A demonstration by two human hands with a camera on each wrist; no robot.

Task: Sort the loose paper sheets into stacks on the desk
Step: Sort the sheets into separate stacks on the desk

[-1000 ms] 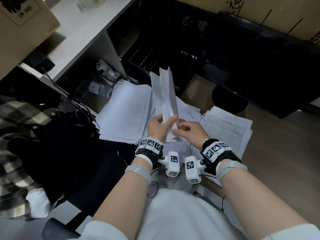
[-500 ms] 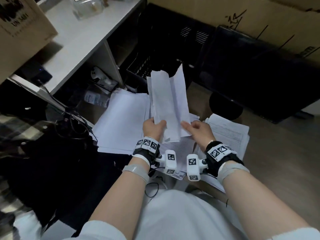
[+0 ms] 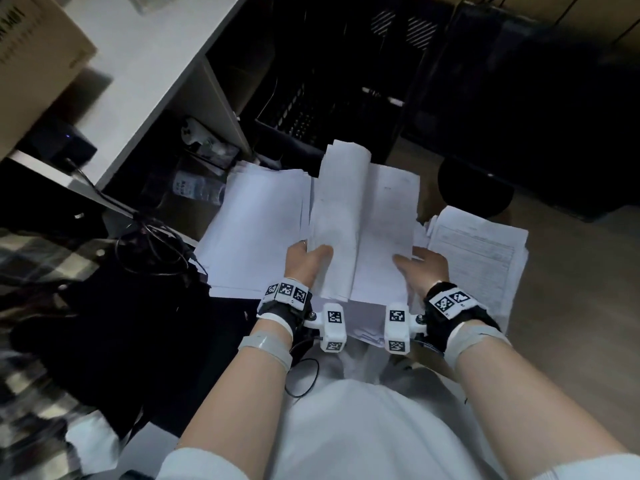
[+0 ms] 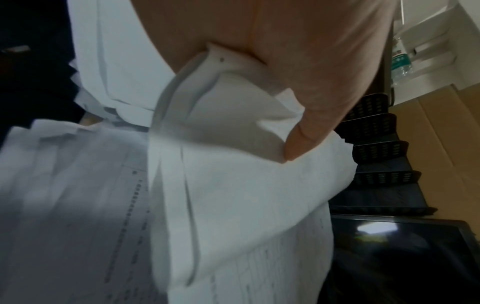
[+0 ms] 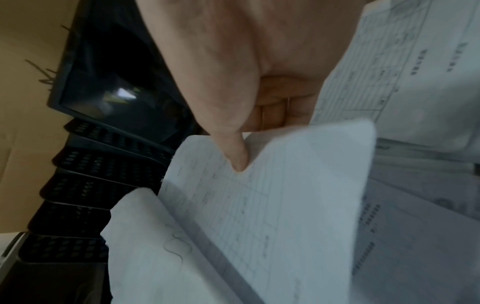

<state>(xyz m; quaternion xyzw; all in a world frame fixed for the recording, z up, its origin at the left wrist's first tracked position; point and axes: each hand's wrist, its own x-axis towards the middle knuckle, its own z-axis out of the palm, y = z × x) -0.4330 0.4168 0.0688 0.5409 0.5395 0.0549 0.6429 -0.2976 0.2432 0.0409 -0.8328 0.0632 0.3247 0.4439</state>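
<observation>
Both hands hold a bundle of white sheets (image 3: 360, 220) opened like a book above the lap. My left hand (image 3: 306, 259) grips the left half, thumb on top; in the left wrist view the thumb (image 4: 306, 139) presses the stapled sheets (image 4: 233, 185). My right hand (image 3: 417, 268) pinches the right half, a printed form; its thumb (image 5: 233, 152) lies on that sheet (image 5: 272, 205) with fingers curled behind. A blank-faced stack (image 3: 256, 230) lies to the left. A stack of printed forms (image 3: 481, 258) lies to the right.
A white desk (image 3: 145, 77) with a cardboard box (image 3: 31, 57) runs along the upper left. Black perforated trays (image 3: 311, 109) and a dark monitor (image 3: 540, 105) stand behind the papers. Cables (image 3: 152, 247) and dark clothing (image 3: 104, 327) lie left. Wooden floor (image 3: 575, 323) shows at right.
The bundle, held upright and nearly closed a second ago, has tilted down and spread open. The hands have moved apart, left and right, each keeping its half.
</observation>
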